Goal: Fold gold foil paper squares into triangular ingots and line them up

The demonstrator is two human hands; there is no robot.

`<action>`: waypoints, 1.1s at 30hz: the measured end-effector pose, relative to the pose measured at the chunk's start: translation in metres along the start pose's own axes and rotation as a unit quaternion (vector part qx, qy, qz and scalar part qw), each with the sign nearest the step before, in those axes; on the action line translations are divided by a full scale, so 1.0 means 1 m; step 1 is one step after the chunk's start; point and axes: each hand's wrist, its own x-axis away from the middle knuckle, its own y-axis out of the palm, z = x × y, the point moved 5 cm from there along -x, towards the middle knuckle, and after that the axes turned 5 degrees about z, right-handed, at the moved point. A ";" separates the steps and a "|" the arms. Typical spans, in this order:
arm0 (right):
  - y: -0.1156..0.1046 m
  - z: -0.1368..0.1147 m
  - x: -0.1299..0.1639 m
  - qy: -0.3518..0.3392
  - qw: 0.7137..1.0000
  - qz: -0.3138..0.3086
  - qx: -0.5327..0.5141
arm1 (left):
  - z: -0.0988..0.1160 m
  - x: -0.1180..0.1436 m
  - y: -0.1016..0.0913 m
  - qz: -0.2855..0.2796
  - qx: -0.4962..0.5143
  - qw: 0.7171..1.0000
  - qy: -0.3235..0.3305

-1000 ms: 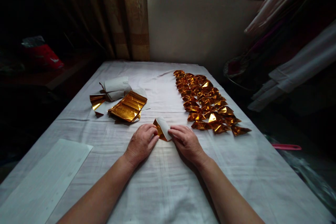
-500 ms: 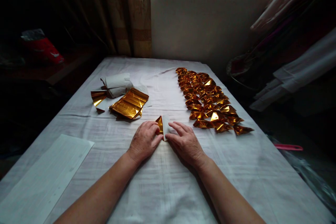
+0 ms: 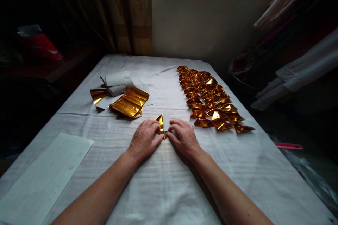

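A small sheet of gold foil paper (image 3: pixel 161 123) with a white back lies partly folded on the cloth, its left edge slanting to a point at the top. My left hand (image 3: pixel 145 137) grips that left side between thumb and curled fingers. On the other side, my right hand (image 3: pixel 184 137) has bent fingers, with thumb and fingertips pressed on the paper's lower right corner, where a bit of gold shows. A stack of creased gold foil sheets (image 3: pixel 130 102) lies beyond my left hand. Rows of folded gold foil ingots (image 3: pixel 208 100) stand beyond my right hand.
White cloth (image 3: pixel 148 190) covers the table. At the back left lie a rolled white-backed paper (image 3: pixel 117 79) and a loose gold foil piece (image 3: pixel 98 95). A pale sheet (image 3: pixel 47 179) rests at the front left. Behind are a wall (image 3: pixel 195 17) and a curtain (image 3: pixel 137 14).
The white flap on the paper's right side has gone from view, and gold shows at its lower corner. My right fingers have curled in more. The view has shifted slightly.
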 end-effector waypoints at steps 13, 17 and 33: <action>0.000 0.000 0.000 0.021 1.000 0.009 -0.017 | 0.003 0.000 0.004 -0.017 -0.030 0.999 -0.014; 0.001 0.005 -0.002 0.036 0.999 0.017 -0.031 | 0.004 -0.001 0.005 -0.020 -0.029 0.999 -0.021; -0.004 0.023 -0.033 0.168 0.985 -0.035 0.015 | -0.009 -0.005 -0.010 -0.084 0.063 0.994 0.041</action>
